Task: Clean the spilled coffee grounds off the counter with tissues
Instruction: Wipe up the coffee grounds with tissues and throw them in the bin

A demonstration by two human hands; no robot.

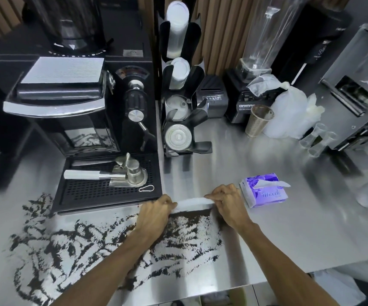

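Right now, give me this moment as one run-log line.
left hand: pinches tissue end | right hand: pinches other end | tissue: stretched on counter, coffee grounds piled along near edge | tissue pack: beside right hand

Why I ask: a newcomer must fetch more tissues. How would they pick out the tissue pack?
On the steel counter, right of the black drip tray, look just right of the person's right hand. The tissue pack lies there: a soft purple-and-white packet with a white tissue poking from its top; nothing else nearby is purple.
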